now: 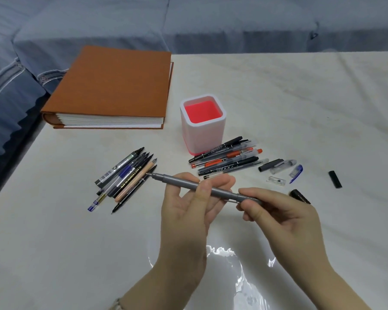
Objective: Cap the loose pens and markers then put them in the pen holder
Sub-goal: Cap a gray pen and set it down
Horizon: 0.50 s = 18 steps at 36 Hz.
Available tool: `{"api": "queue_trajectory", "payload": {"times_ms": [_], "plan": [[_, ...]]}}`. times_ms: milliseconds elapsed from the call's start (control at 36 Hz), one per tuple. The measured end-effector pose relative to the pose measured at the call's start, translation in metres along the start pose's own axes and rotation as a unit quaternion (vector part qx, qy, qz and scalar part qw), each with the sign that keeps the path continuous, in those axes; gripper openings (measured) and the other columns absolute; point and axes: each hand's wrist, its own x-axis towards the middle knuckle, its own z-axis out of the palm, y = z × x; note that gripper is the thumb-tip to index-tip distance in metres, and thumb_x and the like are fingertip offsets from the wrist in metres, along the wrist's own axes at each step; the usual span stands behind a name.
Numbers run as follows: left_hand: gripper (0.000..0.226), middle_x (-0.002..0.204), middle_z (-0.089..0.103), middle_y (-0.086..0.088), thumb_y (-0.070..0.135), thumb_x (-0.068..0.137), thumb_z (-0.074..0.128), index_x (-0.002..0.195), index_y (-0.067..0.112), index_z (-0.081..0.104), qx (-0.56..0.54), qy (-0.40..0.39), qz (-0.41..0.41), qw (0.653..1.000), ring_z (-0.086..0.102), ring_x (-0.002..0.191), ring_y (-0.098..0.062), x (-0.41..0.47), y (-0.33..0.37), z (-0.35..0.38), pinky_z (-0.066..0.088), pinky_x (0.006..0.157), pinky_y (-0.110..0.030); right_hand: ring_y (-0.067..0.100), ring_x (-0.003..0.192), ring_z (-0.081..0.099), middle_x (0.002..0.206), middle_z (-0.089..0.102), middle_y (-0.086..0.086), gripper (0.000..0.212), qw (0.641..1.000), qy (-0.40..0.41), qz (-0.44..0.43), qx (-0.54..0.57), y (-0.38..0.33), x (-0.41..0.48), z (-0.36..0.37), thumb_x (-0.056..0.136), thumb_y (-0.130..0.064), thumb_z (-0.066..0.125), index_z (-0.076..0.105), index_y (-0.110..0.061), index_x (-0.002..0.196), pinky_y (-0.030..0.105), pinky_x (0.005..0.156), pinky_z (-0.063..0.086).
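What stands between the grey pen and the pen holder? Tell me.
Nothing visible does. The left hand and right hand hold the grey pen in the air, and the pen holder has an open top. A pile of pens lies at its near base, under any lifted path.

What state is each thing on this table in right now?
grey pen, tip bare, held in both hands
left hand, grips pen's middle
right hand, pinches pen's rear end
pen holder, upright, empty
album, closed
left pen pile, lying flat, tips bare
loose caps, off, lying on table
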Motion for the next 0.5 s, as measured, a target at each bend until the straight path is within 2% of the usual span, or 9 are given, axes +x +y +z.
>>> {"api": "queue_trajectory", "payload": {"times_ms": [83, 139, 167, 222, 250, 333, 389, 444, 500], "plan": [[0.01, 0.07, 0.071, -0.011, 0.005, 0.092, 0.041, 0.084, 0.01, 0.044, -0.004, 0.015, -0.009, 1.0, 0.072, 0.077, -0.022, 0.008, 0.002, -0.003, 0.059, 0.07, -0.027, 0.007, 0.055, 0.061, 0.063, 0.07, -0.008, 0.024, 0.999, -0.019, 0.025, 0.009, 0.0, 0.003, 0.0, 0.07, -0.005, 0.07, 0.072, -0.029, 0.074, 0.013, 0.059, 0.049], [0.013, 0.057, 0.064, -0.004, 0.004, 0.094, 0.039, 0.086, 0.012, 0.046, -0.007, 0.043, 0.013, 0.999, 0.068, 0.063, -0.017, 0.019, 0.008, -0.009, 0.06, 0.071, -0.03, 0.004, 0.054, 0.059, 0.06, 0.068, -0.007, 0.028, 0.999, -0.002, 0.047, 0.026, 0.002, 0.005, -0.005, 0.074, 0.003, 0.068, 0.073, -0.024, 0.07, 0.011, 0.057, 0.047], [0.015, 0.054, 0.058, -0.001, 0.005, 0.095, 0.037, 0.089, 0.013, 0.048, 0.009, 0.055, 0.026, 0.998, 0.063, 0.055, -0.012, 0.025, 0.011, -0.013, 0.059, 0.071, -0.031, 0.002, 0.054, 0.058, 0.059, 0.068, -0.008, 0.025, 0.998, 0.009, 0.053, 0.026, 0.003, 0.006, -0.009, 0.075, 0.001, 0.068, 0.073, -0.023, 0.07, 0.009, 0.055, 0.045], [0.022, 0.056, 0.045, 0.0, 0.006, 0.096, 0.035, 0.093, 0.018, 0.053, 0.105, 0.051, 0.043, 0.992, 0.05, 0.047, -0.006, 0.035, 0.016, -0.023, 0.059, 0.07, -0.029, -0.001, 0.054, 0.057, 0.059, 0.067, -0.011, 0.018, 0.997, 0.022, 0.069, 0.01, 0.005, 0.009, -0.018, 0.078, -0.006, 0.066, 0.072, -0.021, 0.07, 0.004, 0.05, 0.04], [0.025, 0.057, 0.04, 0.001, 0.009, 0.097, 0.034, 0.093, 0.021, 0.055, 0.178, 0.031, 0.046, 0.983, 0.044, 0.046, -0.004, 0.038, 0.017, -0.029, 0.059, 0.068, -0.027, -0.003, 0.055, 0.057, 0.059, 0.066, -0.014, 0.021, 0.996, 0.027, 0.08, 0.0, 0.006, 0.01, -0.023, 0.081, -0.005, 0.064, 0.071, -0.021, 0.07, 0.003, 0.05, 0.039], [0.025, 0.053, 0.041, 0.01, 0.026, 0.097, 0.035, 0.094, 0.033, 0.058, 0.385, -0.07, 0.069, 0.918, 0.041, 0.048, -0.002, 0.038, 0.016, -0.044, 0.051, 0.065, -0.025, -0.003, 0.064, 0.062, 0.067, 0.07, -0.016, 0.027, 0.996, 0.015, 0.075, -0.05, 0.004, 0.015, -0.035, 0.083, -0.002, 0.06, 0.072, -0.024, 0.072, 0.007, 0.06, 0.046], [0.024, 0.055, 0.047, 0.013, 0.037, 0.089, 0.034, 0.096, 0.04, 0.057, 0.451, -0.138, 0.079, 0.878, 0.044, 0.052, -0.002, 0.034, 0.014, -0.05, 0.046, 0.063, -0.022, 0.007, 0.072, 0.066, 0.073, 0.072, -0.009, 0.023, 0.995, 0.008, 0.061, -0.076, 0.002, 0.017, -0.039, 0.079, -0.006, 0.064, 0.072, -0.028, 0.075, 0.019, 0.069, 0.052], [0.025, 0.06, 0.054, 0.013, 0.037, 0.085, 0.034, 0.095, 0.04, 0.057, 0.494, -0.177, 0.081, 0.847, 0.051, 0.058, -0.004, 0.03, 0.013, -0.052, 0.042, 0.064, -0.019, 0.021, 0.078, 0.065, 0.076, 0.072, 0.001, 0.014, 0.995, 0.007, 0.05, -0.085, -0.001, 0.018, -0.041, 0.074, -0.015, 0.072, 0.071, -0.028, 0.077, 0.031, 0.072, 0.052], [0.023, 0.068, 0.059, 0.014, 0.036, 0.084, 0.035, 0.091, 0.037, 0.057, 0.528, -0.194, 0.088, 0.822, 0.056, 0.068, -0.004, 0.026, 0.015, -0.05, 0.041, 0.067, -0.016, 0.022, 0.077, 0.065, 0.077, 0.072, 0.002, 0.011, 0.996, -0.002, 0.033, -0.086, -0.005, 0.017, -0.04, 0.069, -0.026, 0.078, 0.07, -0.029, 0.076, 0.029, 0.069, 0.052]]}}
